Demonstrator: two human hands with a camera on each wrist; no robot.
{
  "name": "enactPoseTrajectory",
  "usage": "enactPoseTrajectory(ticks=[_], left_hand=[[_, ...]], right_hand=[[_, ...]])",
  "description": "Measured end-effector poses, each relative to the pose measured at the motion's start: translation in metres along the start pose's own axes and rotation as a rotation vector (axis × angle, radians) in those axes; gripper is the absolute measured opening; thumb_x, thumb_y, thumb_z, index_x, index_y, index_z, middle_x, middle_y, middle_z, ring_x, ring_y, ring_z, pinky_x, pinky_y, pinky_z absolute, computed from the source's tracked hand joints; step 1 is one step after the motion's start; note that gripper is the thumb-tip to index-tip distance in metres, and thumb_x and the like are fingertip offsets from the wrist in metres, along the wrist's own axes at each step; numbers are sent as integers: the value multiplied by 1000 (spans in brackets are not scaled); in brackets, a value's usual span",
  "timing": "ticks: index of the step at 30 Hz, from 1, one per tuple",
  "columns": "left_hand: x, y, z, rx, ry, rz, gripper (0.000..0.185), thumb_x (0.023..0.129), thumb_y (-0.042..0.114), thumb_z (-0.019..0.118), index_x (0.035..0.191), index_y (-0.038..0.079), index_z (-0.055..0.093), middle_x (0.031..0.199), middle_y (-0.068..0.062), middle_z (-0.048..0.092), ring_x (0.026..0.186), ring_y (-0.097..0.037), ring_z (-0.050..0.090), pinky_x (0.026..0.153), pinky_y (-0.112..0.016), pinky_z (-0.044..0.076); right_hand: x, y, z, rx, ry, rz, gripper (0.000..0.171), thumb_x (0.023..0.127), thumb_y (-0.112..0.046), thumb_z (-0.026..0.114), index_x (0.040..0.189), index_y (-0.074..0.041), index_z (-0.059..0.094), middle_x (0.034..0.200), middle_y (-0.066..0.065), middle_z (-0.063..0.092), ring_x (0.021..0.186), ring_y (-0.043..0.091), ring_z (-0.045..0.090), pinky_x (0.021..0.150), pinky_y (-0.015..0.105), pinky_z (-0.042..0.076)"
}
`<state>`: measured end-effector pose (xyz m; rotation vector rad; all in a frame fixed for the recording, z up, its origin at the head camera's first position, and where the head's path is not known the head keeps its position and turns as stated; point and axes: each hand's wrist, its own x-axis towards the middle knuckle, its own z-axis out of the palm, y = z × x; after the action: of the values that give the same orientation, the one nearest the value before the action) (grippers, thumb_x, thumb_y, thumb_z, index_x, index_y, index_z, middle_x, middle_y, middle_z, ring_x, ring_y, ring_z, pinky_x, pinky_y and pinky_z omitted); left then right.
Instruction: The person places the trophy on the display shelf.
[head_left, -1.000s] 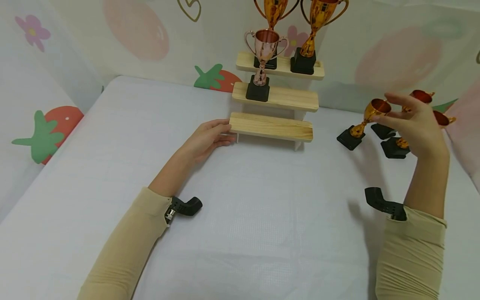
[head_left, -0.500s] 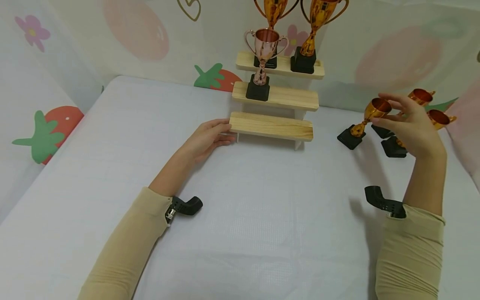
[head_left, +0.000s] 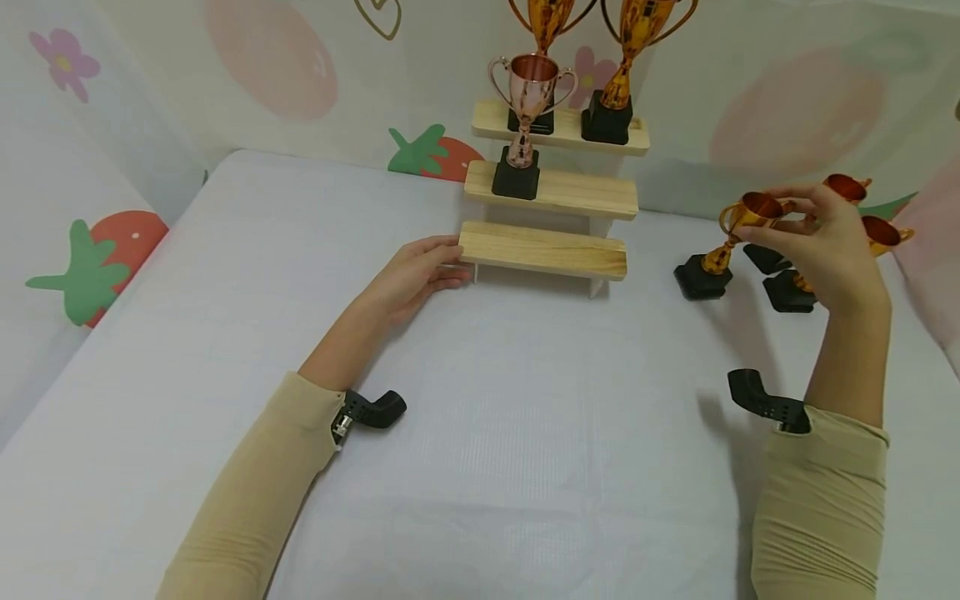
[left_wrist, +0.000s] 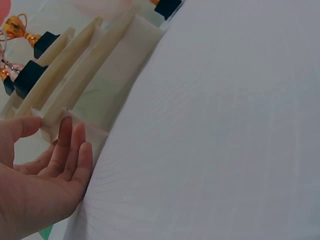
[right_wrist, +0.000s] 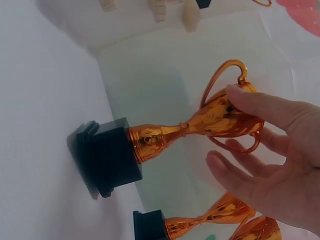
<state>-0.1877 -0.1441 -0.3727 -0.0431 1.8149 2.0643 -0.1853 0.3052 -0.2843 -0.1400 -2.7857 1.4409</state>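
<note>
Right hand [head_left: 813, 246] raised over the right side of the desk [head_left: 525, 433], fingers curled round the cup of a small gold trophy [head_left: 731, 233]; the right wrist view shows thumb and fingers [right_wrist: 265, 107] pinching the cup beside its looped handle. The trophy's black base [head_left: 699, 279] sits at or just above the white desk surface, stem leaning; whether it touches the desk cannot be told. Two more small trophies [head_left: 870, 225] stand just behind that hand, partly hidden by it. Left hand [head_left: 412, 275] lies flat on the desk, fingers straight and relaxed, tips touching the left end of the lowest step of a wooden three-step shelf [head_left: 543, 250]. A rose-coloured trophy [head_left: 525, 108] stands on the middle step; two tall gold trophies [head_left: 615, 75] stand on the top step, their cups cut off by the frame edge.
</note>
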Motion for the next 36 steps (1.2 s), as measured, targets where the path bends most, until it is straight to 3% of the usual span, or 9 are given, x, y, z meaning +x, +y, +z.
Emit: enactPoseTrajectory(ticks=[3,5,10,19,29,36], left_hand=[[0,0,0,0,-1,1,50,113,13,44,160,-5,37,146,-22,51,97,-8,65,89,-20,56],[0,0,0,-2,-1,4,50,113,12,44,159,-6,37,144,-22,52,97,-8,66,89,-20,56],[0,0,1,-8,-5,11,49,113,11,44,158,-7,38,141,-20,53,97,-9,66,89,-21,56],[3,-2,0,-15,3,6,49,113,12,45,158,-6,38,145,-21,52,98,-9,66,90,-21,56],[1,-2,0,-13,-2,13,49,113,12,45,158,-7,39,141,-20,54,96,-9,66,87,-20,56],[1,-1,0,-3,-1,12,49,113,12,44,158,-7,39,143,-22,53,97,-9,66,87,-20,56]], right_hand=[[0,-2,1,15,14,-10,43,95,-28,82,131,-35,60,123,-22,51,96,-14,62,113,27,42],[0,-3,1,24,22,-21,42,95,-26,82,131,-33,61,121,-21,53,95,-15,63,114,27,42],[1,-7,4,51,44,-60,40,93,-19,83,128,-27,65,114,-16,56,91,-13,67,81,7,48],[0,-19,11,107,96,-65,43,91,-16,85,129,-25,65,117,-14,56,93,-6,66,77,6,50],[-3,-30,21,279,144,-115,40,86,-3,87,118,-19,69,114,-7,60,82,-1,69,74,7,54],[-4,-37,26,238,175,-110,41,86,-7,88,121,-21,70,115,-9,59,84,-1,68,76,7,53]])
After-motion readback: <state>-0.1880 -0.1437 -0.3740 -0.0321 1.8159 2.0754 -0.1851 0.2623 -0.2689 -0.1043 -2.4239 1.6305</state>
